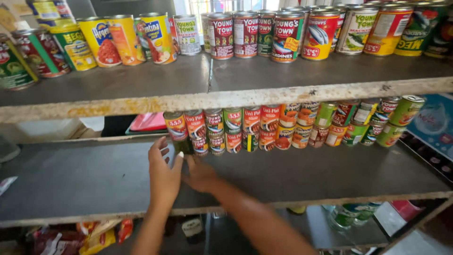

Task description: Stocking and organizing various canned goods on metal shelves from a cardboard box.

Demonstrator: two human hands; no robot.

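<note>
Two grey shelves run across the frame. The upper shelf (pixel 141 82) fills the top half and carries a long line of large cans (pixel 283 33) along its back, red, yellow, green and white. Its chipped, rust-stained front edge crosses the middle of the frame.

The lower shelf (pixel 85 179) takes up the lower half, bare grey board on the left. At centre right, tucked under the upper shelf's edge, stands a double-stacked row of small cans (pixel 292 125), red, orange and green, running toward the right edge.

Both hands meet at lower centre, just in front of the left end of that row. The left hand (pixel 164 172) is open, fingers spread and pointing up toward the end stack, where a red-labelled can (pixel 176 126) sits on a dark can (pixel 183 145). Its fingertips lie just below and left of the dark can; whether they touch it cannot be told.

The right hand (pixel 200 174) lies palm down on the shelf, fingers loosely extended toward the same stack, grasping nothing. Its fingertips stop just short of the bottom cans.

A pink flat thing (pixel 148 122) lies behind, left of the row.
</note>
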